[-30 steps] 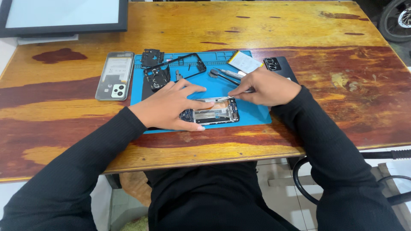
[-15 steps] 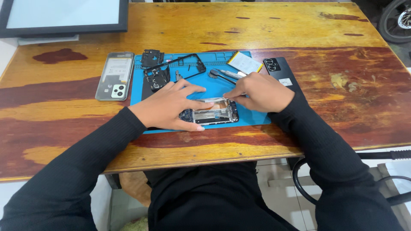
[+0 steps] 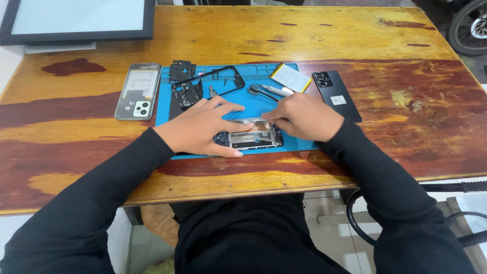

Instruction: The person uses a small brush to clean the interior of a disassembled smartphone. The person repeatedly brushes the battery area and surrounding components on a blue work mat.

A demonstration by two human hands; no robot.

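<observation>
Blue silicone repair mat [image 3: 264,109] on your worn wooden table [image 3: 355,35], carrying an opened phone chassis [image 3: 251,138], partly hidden under both hands. Your left hand [image 3: 203,127] lies flat, fingers spread, pinning it. Your right hand [image 3: 304,116] is curled at its top edge; whatever it pinches is hidden.

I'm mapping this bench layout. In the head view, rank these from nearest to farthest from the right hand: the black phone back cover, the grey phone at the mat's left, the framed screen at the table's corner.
From the right hand:
1. Black back cover, just to its right.
2. Grey phone, left of the blue mat.
3. Framed screen, far left corner.
</observation>
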